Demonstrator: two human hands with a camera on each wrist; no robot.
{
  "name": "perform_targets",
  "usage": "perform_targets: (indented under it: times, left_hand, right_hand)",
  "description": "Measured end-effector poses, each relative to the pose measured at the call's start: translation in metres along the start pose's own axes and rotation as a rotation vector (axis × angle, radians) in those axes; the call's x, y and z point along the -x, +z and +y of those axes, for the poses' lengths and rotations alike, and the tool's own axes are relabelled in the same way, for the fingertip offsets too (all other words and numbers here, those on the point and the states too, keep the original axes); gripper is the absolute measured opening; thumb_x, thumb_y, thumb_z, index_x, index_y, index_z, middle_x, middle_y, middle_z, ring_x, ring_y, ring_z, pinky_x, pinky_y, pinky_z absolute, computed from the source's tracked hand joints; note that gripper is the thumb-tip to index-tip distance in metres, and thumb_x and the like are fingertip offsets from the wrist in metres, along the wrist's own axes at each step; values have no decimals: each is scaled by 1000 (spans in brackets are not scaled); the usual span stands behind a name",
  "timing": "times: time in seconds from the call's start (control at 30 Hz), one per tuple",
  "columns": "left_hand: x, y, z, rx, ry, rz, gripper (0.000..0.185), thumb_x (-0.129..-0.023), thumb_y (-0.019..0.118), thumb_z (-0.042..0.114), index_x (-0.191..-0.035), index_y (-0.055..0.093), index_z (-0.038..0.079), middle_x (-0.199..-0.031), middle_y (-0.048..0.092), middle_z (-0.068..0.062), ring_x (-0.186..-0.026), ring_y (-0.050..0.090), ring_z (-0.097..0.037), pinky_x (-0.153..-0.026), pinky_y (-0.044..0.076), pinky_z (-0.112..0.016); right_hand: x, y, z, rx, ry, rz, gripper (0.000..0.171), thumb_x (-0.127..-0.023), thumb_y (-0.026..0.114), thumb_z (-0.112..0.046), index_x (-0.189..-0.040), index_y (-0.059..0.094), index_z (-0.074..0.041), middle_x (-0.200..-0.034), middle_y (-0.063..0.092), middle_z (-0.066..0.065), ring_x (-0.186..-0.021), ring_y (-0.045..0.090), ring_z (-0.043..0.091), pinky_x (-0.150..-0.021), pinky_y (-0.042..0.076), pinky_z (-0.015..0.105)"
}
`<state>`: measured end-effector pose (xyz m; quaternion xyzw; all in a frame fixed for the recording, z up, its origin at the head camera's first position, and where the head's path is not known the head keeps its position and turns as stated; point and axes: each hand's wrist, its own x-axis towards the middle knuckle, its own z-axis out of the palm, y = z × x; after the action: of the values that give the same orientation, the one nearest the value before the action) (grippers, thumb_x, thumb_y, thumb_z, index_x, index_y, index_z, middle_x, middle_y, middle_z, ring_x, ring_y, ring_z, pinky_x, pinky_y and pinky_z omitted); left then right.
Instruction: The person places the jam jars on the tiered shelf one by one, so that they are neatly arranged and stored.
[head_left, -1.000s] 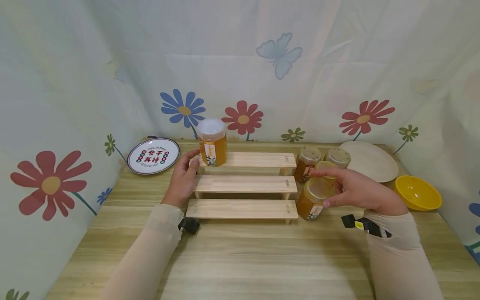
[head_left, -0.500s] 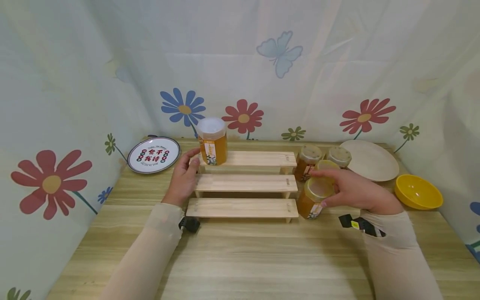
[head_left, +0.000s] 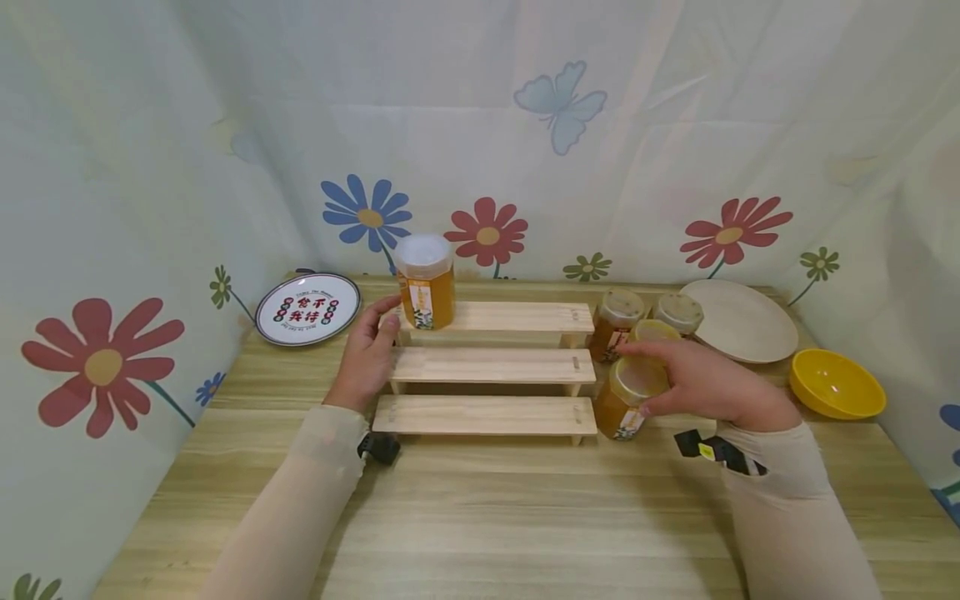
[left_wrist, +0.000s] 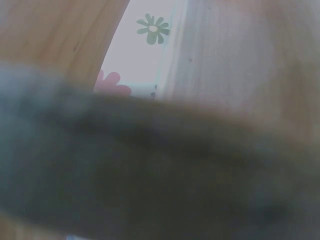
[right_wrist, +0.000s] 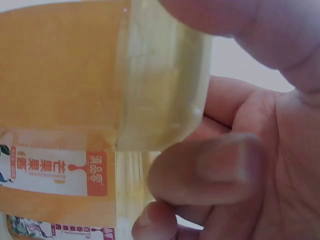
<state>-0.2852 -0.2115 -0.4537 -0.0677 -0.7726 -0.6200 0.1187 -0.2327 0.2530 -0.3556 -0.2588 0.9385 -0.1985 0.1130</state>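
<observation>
One jar (head_left: 442, 296) stands on the rack (head_left: 487, 367) our left hand (head_left: 362, 354) holds, leaving a second jar (head_left: 611, 415) gripped in our right hand (head_left: 712, 379) and three jars (head_left: 604, 335) beyond it.

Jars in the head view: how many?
5: one jar on the top shelf, left end; front jar in the right hand; behind it, a yellow-lidded jar, left rear jar and right rear jar. The hand may hide others.

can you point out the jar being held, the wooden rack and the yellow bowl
Jar (right_wrist: 82, 100): right wrist view, on its amber side
Wooden rack (head_left: 491, 365): head view, on its middle step
Yellow bowl (head_left: 836, 383): head view, on its bare inside
</observation>
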Motion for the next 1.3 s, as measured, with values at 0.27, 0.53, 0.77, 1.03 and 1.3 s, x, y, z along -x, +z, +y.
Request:
perform_targets:
  times: [0.27, 0.53, 0.77, 1.03, 1.3]
  left_hand:
    - [0, 0, 1, 14, -21, 6, 43, -115, 45, 27, -153, 50, 9, -162, 45, -8, -145, 41, -22, -122, 32, -45]
    - [0, 0, 6, 10, -54, -10, 43, -115, 42, 21, -156, 46, 8, -165, 41, -10, -152, 35, -24, -126, 27, -46]
    - [0, 0, 0, 15, -23, -7, 43, -115, 44, 27, -154, 49, 9, -163, 43, -8, -150, 37, -22, -125, 29, -46]
    - [0, -1, 0, 24, -19, 2, 43, -115, 44, 27, -153, 49, 9, -161, 45, -8, -143, 42, -22, -121, 32, -45]
    - [-1, -1, -2, 28, -5, 7, 42, -114, 46, 26, -153, 50, 8, -162, 45, -10, -146, 41, -23, -123, 31, -46]
  right_hand:
    - [0, -2, -3, 6, 17, 22, 78, -81, 93, -29, -150, 59, -13, -150, 60, 14, -131, 58, 36, -106, 50, 59]
    - [17, -13, -5, -85, 27, 146, 78, -79, 94, -25, -149, 60, -16, -127, 69, 5, -73, 52, 17, -59, 46, 26]
    - [27, -17, -8, -262, 20, 254, 78, -83, 91, -10, -152, 54, -7, -138, 60, 19, -92, 65, 28, -72, 61, 26]
    - [23, -14, -16, -322, 5, 417, 74, -85, 89, -8, -151, 55, -11, -127, 64, 19, -71, 62, 22, -56, 55, 27]
    - [10, 0, -23, -481, -87, 590, 69, -87, 83, 4, -150, 56, -6, -124, 65, 4, -79, 64, 11, -65, 57, 18]
